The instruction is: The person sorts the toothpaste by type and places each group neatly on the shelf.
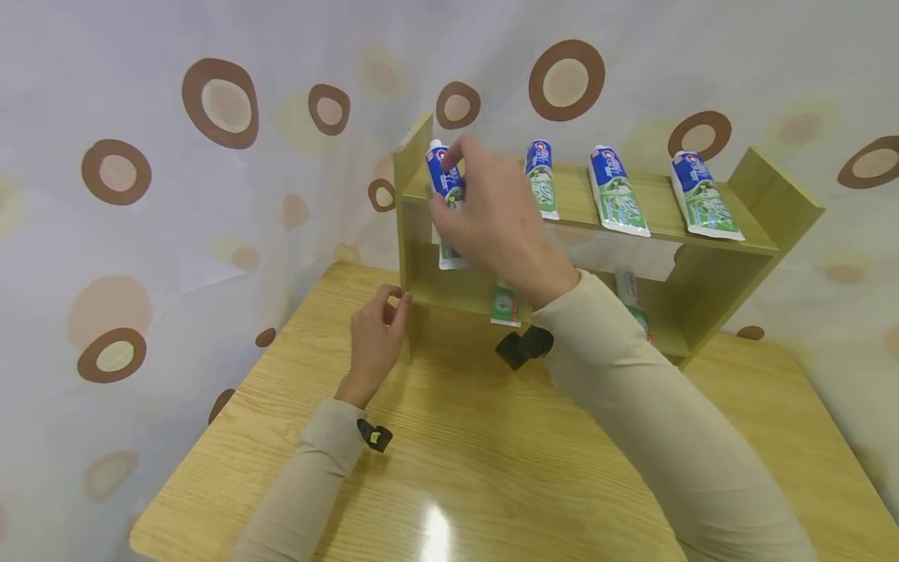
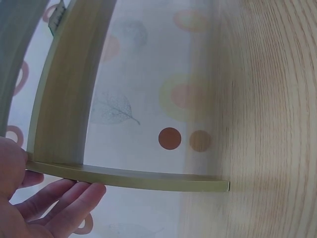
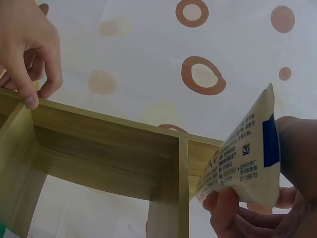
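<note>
At the left end of the wooden rack's upper shelf (image 1: 576, 204), my right hand (image 1: 492, 211) grips a blue, white and green toothpaste tube (image 1: 442, 173) between thumb and fingers. The hand covers part of the tube; its pale printed back (image 3: 242, 158) faces the right wrist view. Lower down, my left hand (image 1: 378, 336) pinches the rack's left side panel (image 2: 133, 179), thumb on one face and fingers on the other. Three similar toothpaste tubes lie to the right on the upper shelf: one (image 1: 541, 179), another (image 1: 620, 191) and a third (image 1: 705, 195).
On the lower shelf (image 1: 449, 287) lie a green-ended tube (image 1: 506, 306) and another tube (image 1: 627, 289), partly hidden by my right sleeve. The rack stands on a wooden table (image 1: 449, 437) against a wall covering (image 1: 211, 195) with brown rings.
</note>
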Action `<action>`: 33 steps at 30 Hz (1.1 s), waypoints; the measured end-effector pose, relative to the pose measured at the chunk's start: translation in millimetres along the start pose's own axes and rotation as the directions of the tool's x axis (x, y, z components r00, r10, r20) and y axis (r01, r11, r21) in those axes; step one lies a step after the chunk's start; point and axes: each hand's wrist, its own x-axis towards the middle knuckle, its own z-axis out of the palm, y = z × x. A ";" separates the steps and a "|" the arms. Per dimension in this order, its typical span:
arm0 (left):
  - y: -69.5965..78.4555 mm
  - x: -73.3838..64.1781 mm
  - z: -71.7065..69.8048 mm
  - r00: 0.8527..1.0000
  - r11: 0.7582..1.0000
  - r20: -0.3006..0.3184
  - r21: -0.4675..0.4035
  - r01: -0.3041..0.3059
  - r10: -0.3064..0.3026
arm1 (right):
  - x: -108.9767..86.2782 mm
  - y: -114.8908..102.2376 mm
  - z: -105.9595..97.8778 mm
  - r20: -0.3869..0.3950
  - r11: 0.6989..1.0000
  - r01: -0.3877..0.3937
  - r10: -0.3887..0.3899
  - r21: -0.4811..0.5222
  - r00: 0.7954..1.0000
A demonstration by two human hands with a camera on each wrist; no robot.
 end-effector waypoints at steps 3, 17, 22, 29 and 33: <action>-0.2 0.8 -0.4 1.000 1.000 0.003 -0.003 0.000 0.000 | 10.2 -1.1 1.4 0.016 0.999 -0.042 0.042 -0.007 0.999; -0.6 0.7 0.2 0.999 0.999 -0.018 0.011 -0.042 0.042 | 54.6 0.8 2.8 0.103 0.964 -0.252 0.260 -0.083 0.960; -2.6 1.6 -2.5 0.999 0.999 -0.013 0.018 -0.032 0.033 | 65.5 5.8 6.8 0.102 0.958 -0.271 0.280 -0.096 0.954; -1.3 1.8 -3.9 1.000 0.999 -0.009 0.021 -0.024 0.024 | 76.8 12.1 12.7 0.083 0.960 -0.265 0.273 -0.093 0.959; -1.1 0.0 -0.5 1.000 0.999 0.009 0.027 -0.027 0.026 | 81.3 18.5 15.8 0.079 0.961 -0.258 0.266 -0.102 0.961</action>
